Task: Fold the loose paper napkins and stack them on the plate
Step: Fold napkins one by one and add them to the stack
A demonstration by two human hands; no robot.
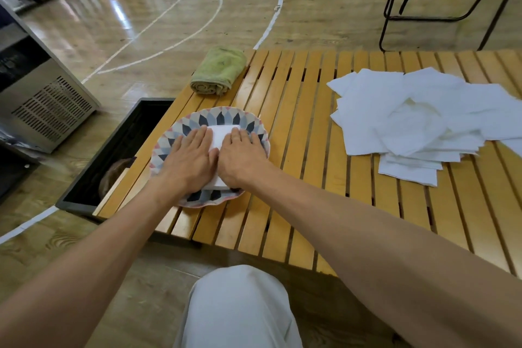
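Both palms lie flat with fingers straight, pinching nothing: the left hand (189,156) and the right hand (241,157) press side by side on the folded white paper napkin stack (219,135), which sits in the scalloped round ceramic plate with a blue-grey petal pattern (226,116) at the slatted wooden table's (305,150) nine o'clock edge. This looks like the flattening step. Next calls for reaching toward three o'clock, where the heap of loose white paper napkins (418,118) waits, too overlapped to count. One plate, one rolled green towel (219,70) at eleven o'clock.
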